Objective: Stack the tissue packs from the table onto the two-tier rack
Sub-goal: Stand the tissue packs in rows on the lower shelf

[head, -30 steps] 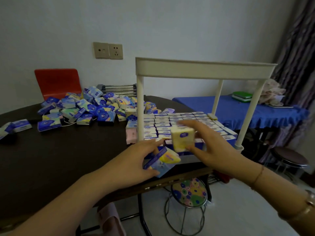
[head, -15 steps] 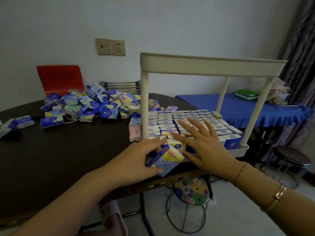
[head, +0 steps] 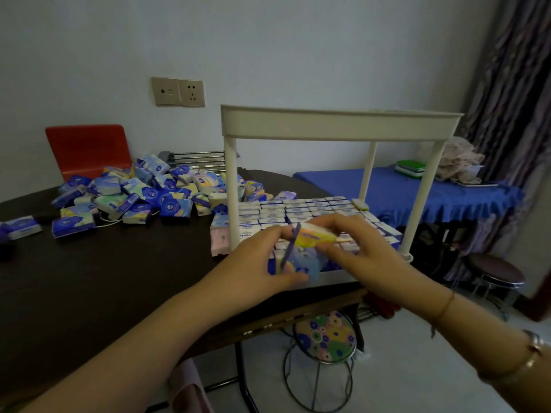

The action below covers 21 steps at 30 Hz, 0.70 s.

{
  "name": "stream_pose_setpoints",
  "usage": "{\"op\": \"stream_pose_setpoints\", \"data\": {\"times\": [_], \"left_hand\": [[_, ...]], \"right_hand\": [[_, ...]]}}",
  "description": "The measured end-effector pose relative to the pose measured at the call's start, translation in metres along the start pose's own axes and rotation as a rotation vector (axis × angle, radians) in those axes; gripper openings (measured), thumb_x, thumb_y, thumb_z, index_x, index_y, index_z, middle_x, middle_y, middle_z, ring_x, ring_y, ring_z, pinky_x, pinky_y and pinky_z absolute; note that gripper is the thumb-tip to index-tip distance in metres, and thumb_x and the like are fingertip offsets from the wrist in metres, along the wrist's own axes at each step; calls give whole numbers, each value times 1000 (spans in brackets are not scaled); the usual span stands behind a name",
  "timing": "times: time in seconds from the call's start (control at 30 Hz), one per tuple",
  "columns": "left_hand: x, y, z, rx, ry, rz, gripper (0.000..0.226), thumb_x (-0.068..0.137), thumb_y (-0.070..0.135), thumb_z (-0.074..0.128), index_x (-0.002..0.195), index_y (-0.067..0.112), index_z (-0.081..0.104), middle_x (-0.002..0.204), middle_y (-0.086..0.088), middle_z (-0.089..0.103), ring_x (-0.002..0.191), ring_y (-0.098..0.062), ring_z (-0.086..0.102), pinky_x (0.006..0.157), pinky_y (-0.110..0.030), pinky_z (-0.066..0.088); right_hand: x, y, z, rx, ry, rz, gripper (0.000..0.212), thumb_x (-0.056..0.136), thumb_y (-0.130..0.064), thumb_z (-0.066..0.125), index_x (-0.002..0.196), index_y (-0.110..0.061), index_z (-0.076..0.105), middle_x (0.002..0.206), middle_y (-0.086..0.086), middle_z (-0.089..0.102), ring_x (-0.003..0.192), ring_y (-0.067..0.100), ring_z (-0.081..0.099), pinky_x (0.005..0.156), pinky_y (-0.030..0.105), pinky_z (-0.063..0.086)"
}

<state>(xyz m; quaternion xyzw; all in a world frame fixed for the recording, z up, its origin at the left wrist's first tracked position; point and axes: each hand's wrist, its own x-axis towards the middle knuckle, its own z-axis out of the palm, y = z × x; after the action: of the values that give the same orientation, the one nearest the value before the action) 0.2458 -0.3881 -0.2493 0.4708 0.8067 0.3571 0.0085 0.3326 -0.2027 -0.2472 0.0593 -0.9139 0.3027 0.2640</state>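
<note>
A white two-tier rack (head: 340,126) stands at the dark table's right end. Its lower tier (head: 298,208) is packed with rows of tissue packs standing on edge, and I cannot see into its top tier. My left hand (head: 262,265) holds a blue tissue pack (head: 304,262) in front of the rack's near edge. My right hand (head: 360,248) pinches a yellow tissue pack (head: 317,235) lying on top of the blue one. A heap of loose tissue packs (head: 140,192) covers the table's far left.
A pink pack (head: 219,241) leans against the rack's left post. The dark table (head: 104,278) has bare room near me. A red chair back (head: 88,149), a wall socket (head: 178,91), a blue-covered table (head: 447,192) and stools (head: 325,338) surround it.
My right hand set the pale yellow pack into the lower tier, then came back and took hold of the yellow pack in my left hand. My left hand rose slightly.
</note>
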Motion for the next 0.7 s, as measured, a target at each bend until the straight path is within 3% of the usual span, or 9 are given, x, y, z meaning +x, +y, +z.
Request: {"op": "stream_pose_setpoints", "data": {"times": [0.07, 0.1, 0.17, 0.23, 0.37, 0.47, 0.63, 0.7], "left_hand": [[8, 2, 3, 123, -36, -3, 62, 83, 46, 66, 138, 33, 39, 138, 18, 44, 118, 16, 32, 79, 15, 0], [12, 2, 4, 192, -66, 3, 67, 87, 48, 61, 144, 33, 31, 148, 17, 34, 132, 7, 25, 90, 10, -5], [19, -1, 8, 325, -135, 11, 68, 93, 47, 51, 151, 29, 19, 158, 12, 14, 144, -4, 9, 112, -15, 3], [22, -6, 13, 444, -195, 9, 66, 98, 44, 42, 153, 24, 11, 160, 6, 5, 147, -10, 3, 117, -27, 8], [20, -14, 20, 531, -195, 32, 58, 102, 35, 33, 153, 20, 8, 161, 1, 2, 147, -11, 1, 117, -27, 6], [19, -17, 19, 533, -178, 38, 57, 103, 31, 32, 153, 20, 7, 161, 2, 2, 147, -10, 1, 117, -26, 6], [21, -20, 24, 546, -162, 31, 57, 103, 30, 31, 153, 19, 6, 161, 2, 1, 147, -10, 1, 118, -27, 6], [23, -19, 24, 538, -150, 31, 57, 103, 31, 31, 153, 19, 6, 161, 2, 2, 147, -11, 2, 119, -27, 7]], "right_hand": [[0, 9, -17, 30, 14, 48, 24, 90, -21, 61, 107, -37, 56, 101, -22, 58, 97, -8, 49, 87, 26, 37], [-1, 15, -23, -28, 3, 62, 28, 90, -18, 61, 105, -39, 53, 100, -24, 55, 94, -10, 47, 88, 26, 35], [-2, 24, -30, -219, -54, 85, 34, 90, -23, 60, 103, -50, 45, 102, -26, 51, 96, -3, 40, 97, 35, 30], [-1, 29, -28, -324, -98, 100, 34, 91, -27, 58, 105, -54, 43, 105, -26, 49, 103, 5, 35, 100, 36, 23], [3, 33, -9, -407, 23, -62, 28, 90, -24, 58, 115, -35, 59, 103, -35, 45, 115, 9, 38, 98, 34, 19], [2, 43, 6, -491, 100, -167, 35, 89, -33, 47, 120, -29, 61, 120, -16, 59, 124, 8, 37, 105, 37, 17], [-12, 57, 14, -740, -87, -165, 47, 94, -44, 32, 137, -33, 45, 142, -12, 47, 144, 11, 14, 115, 42, -11], [-15, 55, 11, -792, -137, -159, 50, 97, -46, 25, 143, -31, 38, 146, -11, 41, 145, 14, 9, 115, 44, -13]]}}
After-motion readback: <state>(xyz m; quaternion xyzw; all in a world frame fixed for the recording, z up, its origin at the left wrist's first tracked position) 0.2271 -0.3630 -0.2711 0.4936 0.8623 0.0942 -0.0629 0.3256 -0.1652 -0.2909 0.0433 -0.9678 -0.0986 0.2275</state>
